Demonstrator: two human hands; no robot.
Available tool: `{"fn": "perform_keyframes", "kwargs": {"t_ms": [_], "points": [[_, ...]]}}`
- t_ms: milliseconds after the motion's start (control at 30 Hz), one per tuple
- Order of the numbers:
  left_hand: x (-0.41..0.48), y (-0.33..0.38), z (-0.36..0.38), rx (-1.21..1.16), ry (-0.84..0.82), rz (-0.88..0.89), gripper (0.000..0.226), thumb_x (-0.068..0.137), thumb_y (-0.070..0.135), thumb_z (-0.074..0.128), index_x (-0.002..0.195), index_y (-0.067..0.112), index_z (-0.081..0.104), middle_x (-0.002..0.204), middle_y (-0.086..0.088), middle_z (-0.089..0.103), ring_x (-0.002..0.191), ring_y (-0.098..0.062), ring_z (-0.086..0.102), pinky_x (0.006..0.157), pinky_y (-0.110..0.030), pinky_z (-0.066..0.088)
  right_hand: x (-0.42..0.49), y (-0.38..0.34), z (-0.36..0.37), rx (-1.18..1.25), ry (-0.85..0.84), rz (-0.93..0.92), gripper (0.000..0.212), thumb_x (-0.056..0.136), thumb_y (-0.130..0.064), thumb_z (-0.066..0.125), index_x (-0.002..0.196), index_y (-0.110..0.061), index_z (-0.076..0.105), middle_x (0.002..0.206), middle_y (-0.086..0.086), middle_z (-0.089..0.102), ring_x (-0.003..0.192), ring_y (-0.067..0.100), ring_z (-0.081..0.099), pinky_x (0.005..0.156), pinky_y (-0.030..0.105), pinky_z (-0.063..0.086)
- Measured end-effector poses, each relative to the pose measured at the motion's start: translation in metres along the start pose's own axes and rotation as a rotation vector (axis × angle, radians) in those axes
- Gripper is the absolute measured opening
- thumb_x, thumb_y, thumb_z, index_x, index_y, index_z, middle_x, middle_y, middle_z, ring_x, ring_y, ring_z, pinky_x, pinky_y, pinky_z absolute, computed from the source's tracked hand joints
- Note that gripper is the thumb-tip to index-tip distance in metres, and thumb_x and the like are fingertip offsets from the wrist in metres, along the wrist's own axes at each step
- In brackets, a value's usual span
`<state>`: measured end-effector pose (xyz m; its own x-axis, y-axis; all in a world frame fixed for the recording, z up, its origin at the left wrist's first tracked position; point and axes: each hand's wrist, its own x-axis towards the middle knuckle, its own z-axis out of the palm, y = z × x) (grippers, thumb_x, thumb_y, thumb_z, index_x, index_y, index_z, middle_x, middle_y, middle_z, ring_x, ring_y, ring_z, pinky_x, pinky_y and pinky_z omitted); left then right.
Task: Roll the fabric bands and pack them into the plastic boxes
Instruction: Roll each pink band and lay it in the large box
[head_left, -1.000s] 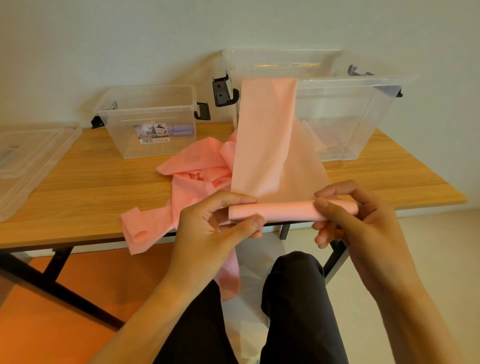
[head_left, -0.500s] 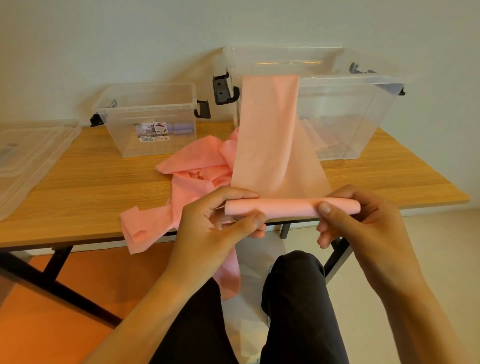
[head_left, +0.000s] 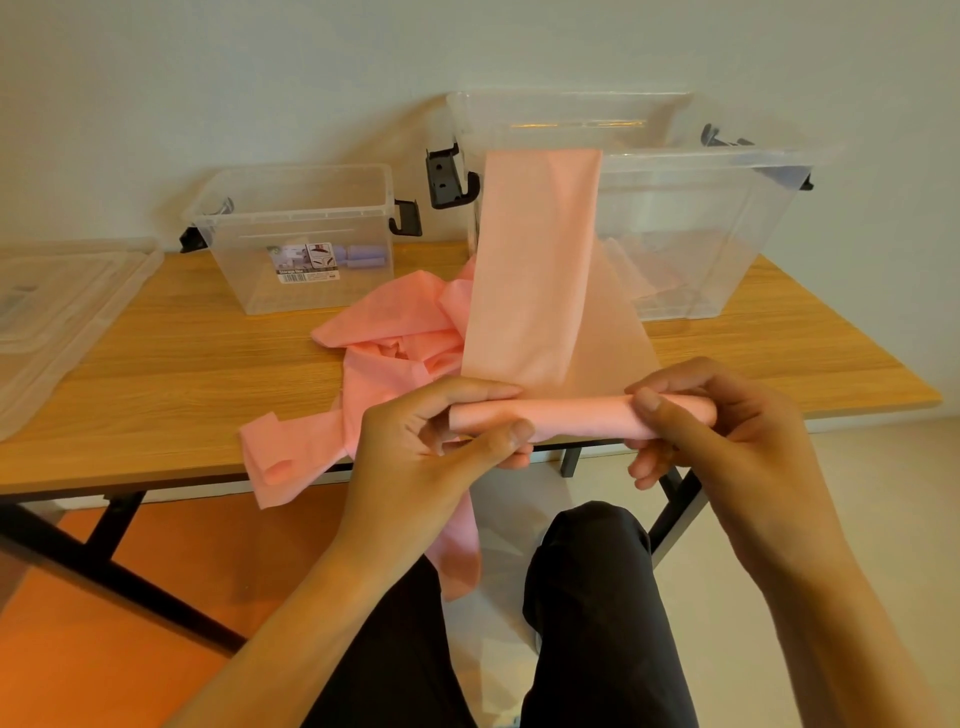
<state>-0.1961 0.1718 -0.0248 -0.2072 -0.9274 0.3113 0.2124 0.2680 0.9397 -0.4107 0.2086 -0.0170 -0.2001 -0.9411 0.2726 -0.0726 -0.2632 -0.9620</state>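
Observation:
A pink fabric band (head_left: 535, 260) hangs over the front rim of the large clear plastic box (head_left: 727, 171) and runs down to a tight pink roll (head_left: 571, 415) held in front of the table edge. My left hand (head_left: 431, 457) pinches the roll's left end between thumb and fingers. My right hand (head_left: 727, 441) grips the right end, thumb on top. More pink bands (head_left: 384, 358) lie in a loose heap on the wooden table (head_left: 156, 374), one end drooping over the edge. A small clear box (head_left: 296, 208) at the back left holds lilac rolls (head_left: 363, 257).
Clear plastic lids (head_left: 62, 306) lie stacked at the table's left end. The wall stands right behind both boxes. My dark-trousered knees (head_left: 587, 597) are below the hands, beside the table's black legs (head_left: 104, 561).
Both hands turned the roll and shifted their fingers on it; the roll rose slightly toward the table edge, taking up a little more of the band.

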Motion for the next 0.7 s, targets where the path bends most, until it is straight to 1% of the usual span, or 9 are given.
{"fn": "perform_keyframes", "kwargs": {"t_ms": [100, 200, 267, 300, 367, 433, 533, 633, 700], "points": [[0.0005, 0.0003, 0.0006, 0.000, -0.007, 0.008, 0.029, 0.072, 0.001, 0.077, 0.099, 0.010, 0.075, 0.094, -0.004, 0.077, 0.079, -0.027, 0.076, 0.068, -0.025, 0.060, -0.0008, -0.0011, -0.0010, -0.007, -0.011, 0.000, 0.021, 0.084, -0.022, 0.067, 0.095, -0.005, 0.073, 0.066, 0.019, 0.066, 0.046, 0.028, 0.061, 0.049, 0.028, 0.054], [0.0007, 0.0000, -0.0003, 0.013, 0.005, 0.029, 0.029, 0.072, 0.001, 0.078, 0.099, 0.011, 0.075, 0.092, -0.005, 0.077, 0.074, -0.026, 0.076, 0.067, -0.024, 0.059, -0.0020, -0.0022, -0.0029, 0.037, -0.078, 0.009, 0.023, 0.076, -0.016, 0.075, 0.099, -0.012, 0.075, 0.074, 0.018, 0.069, 0.054, 0.031, 0.065, 0.053, 0.031, 0.056], [0.0007, -0.0004, -0.0009, 0.029, 0.016, 0.048, 0.029, 0.071, 0.001, 0.079, 0.099, 0.010, 0.074, 0.090, -0.007, 0.077, 0.072, -0.025, 0.075, 0.066, -0.025, 0.060, -0.0021, -0.0018, -0.0040, 0.032, -0.101, 0.014, 0.027, 0.072, -0.013, 0.078, 0.099, -0.012, 0.075, 0.081, 0.017, 0.072, 0.059, 0.034, 0.068, 0.055, 0.033, 0.058], [0.0009, -0.0006, -0.0011, 0.039, 0.019, 0.056, 0.029, 0.071, 0.002, 0.079, 0.099, 0.010, 0.074, 0.090, -0.007, 0.076, 0.070, -0.025, 0.075, 0.066, -0.026, 0.060, -0.0020, -0.0017, -0.0041, 0.028, -0.099, 0.018, 0.027, 0.072, -0.013, 0.078, 0.099, -0.010, 0.075, 0.080, 0.018, 0.071, 0.059, 0.034, 0.068, 0.056, 0.033, 0.059], [0.0009, 0.0000, -0.0012, 0.051, 0.024, 0.070, 0.029, 0.071, 0.002, 0.079, 0.099, 0.010, 0.074, 0.090, -0.007, 0.076, 0.069, -0.024, 0.075, 0.066, -0.027, 0.060, -0.0022, -0.0021, -0.0037, 0.017, -0.094, 0.024, 0.026, 0.074, -0.018, 0.076, 0.097, -0.006, 0.074, 0.073, 0.021, 0.070, 0.056, 0.034, 0.068, 0.055, 0.031, 0.059], [0.0015, 0.0007, -0.0011, 0.053, 0.036, 0.076, 0.030, 0.070, 0.002, 0.079, 0.099, 0.010, 0.074, 0.091, -0.009, 0.076, 0.067, -0.023, 0.074, 0.064, -0.026, 0.060, -0.0025, -0.0025, -0.0033, -0.001, -0.081, 0.015, 0.023, 0.077, -0.019, 0.073, 0.093, -0.003, 0.072, 0.066, 0.021, 0.067, 0.050, 0.032, 0.065, 0.051, 0.029, 0.056], [0.0028, 0.0027, -0.0003, 0.042, 0.057, 0.065, 0.031, 0.069, 0.003, 0.079, 0.099, 0.008, 0.074, 0.090, -0.010, 0.076, 0.066, -0.022, 0.074, 0.064, -0.024, 0.059, -0.0023, -0.0029, -0.0030, -0.015, -0.060, -0.008, 0.017, 0.081, -0.021, 0.070, 0.084, -0.004, 0.069, 0.059, 0.017, 0.064, 0.044, 0.029, 0.061, 0.048, 0.025, 0.051], [0.0036, 0.0043, -0.0002, 0.024, 0.076, 0.065, 0.031, 0.072, 0.007, 0.075, 0.103, 0.007, 0.073, 0.084, -0.005, 0.076, 0.065, -0.019, 0.073, 0.065, -0.024, 0.059, -0.0020, -0.0037, -0.0039, -0.002, -0.064, -0.032, 0.016, 0.081, -0.022, 0.069, 0.082, -0.006, 0.069, 0.059, 0.016, 0.064, 0.046, 0.029, 0.061, 0.050, 0.023, 0.051], [0.0042, 0.0047, -0.0004, 0.028, 0.086, 0.068, 0.030, 0.075, 0.009, 0.073, 0.104, 0.007, 0.072, 0.083, 0.001, 0.077, 0.065, -0.018, 0.073, 0.065, -0.024, 0.059, -0.0021, -0.0038, -0.0059, 0.007, -0.075, -0.038, 0.016, 0.081, -0.021, 0.070, 0.082, -0.006, 0.070, 0.064, 0.017, 0.065, 0.050, 0.029, 0.063, 0.053, 0.025, 0.053]]}}
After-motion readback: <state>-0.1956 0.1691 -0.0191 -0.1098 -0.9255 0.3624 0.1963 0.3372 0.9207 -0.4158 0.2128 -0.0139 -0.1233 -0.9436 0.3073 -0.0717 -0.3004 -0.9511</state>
